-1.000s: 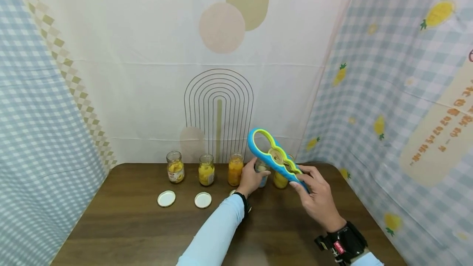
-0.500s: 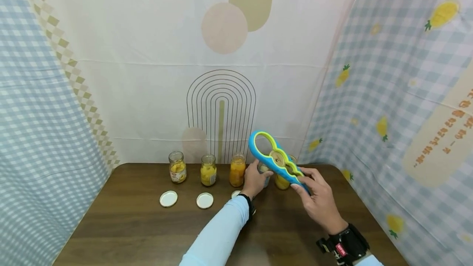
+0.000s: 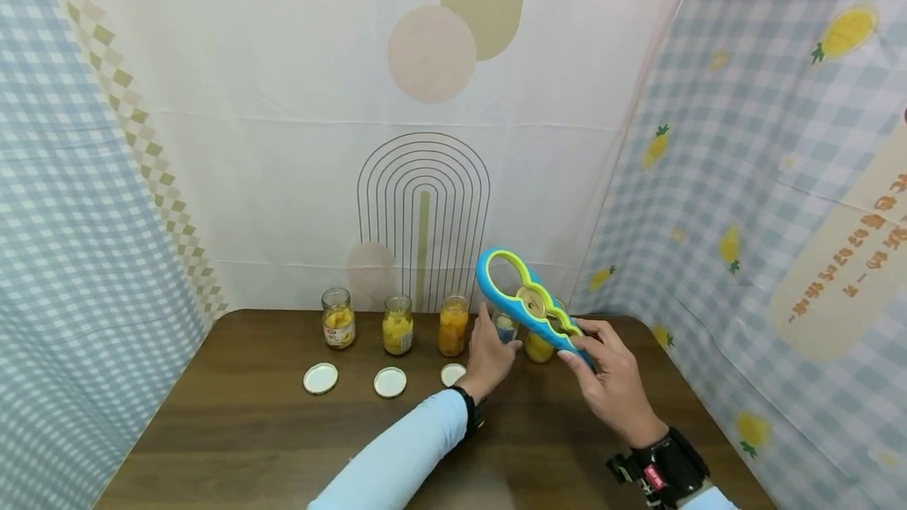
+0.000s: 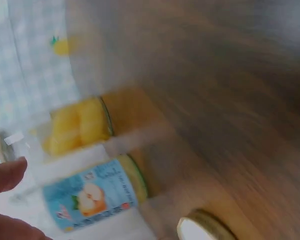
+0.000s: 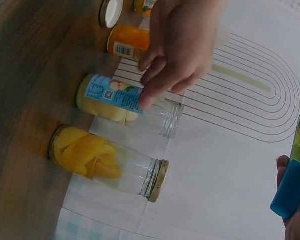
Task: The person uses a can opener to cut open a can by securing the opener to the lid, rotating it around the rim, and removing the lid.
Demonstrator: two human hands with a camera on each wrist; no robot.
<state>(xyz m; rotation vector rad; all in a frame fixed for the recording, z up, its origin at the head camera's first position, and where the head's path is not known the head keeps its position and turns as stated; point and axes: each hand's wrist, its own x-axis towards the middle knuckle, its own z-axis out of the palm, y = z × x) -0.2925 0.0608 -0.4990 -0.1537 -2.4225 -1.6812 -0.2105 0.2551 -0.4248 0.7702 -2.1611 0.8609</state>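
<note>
My right hand [image 3: 608, 375] grips the lower end of a blue and green jar opener [image 3: 526, 297], held tilted above the table's back right; the opener [image 5: 293, 186] shows at the right wrist view's edge. A gold disc shows in its middle hole. My left hand [image 3: 489, 354] hangs with relaxed fingers at a blue-labelled jar [image 3: 505, 327]. In the right wrist view the left hand [image 5: 182, 45] has its fingertips on that blue-labelled jar [image 5: 109, 96], whose mouth is bare. Beside it stands a jar of yellow fruit [image 5: 90, 155] with a gold lid. The left wrist view is blurred.
Three more fruit jars [image 3: 338, 318] [image 3: 397, 325] [image 3: 452, 327] stand in a row at the back of the wooden table [image 3: 234, 439]. In front of them lie three white lids [image 3: 320, 378] [image 3: 390, 382] [image 3: 453, 374]. Cloth backdrops close in the back and both sides.
My left hand has loosened from the blue-labelled jar and drawn back a little, uncovering the third lid. The right hand and opener have hardly moved.
</note>
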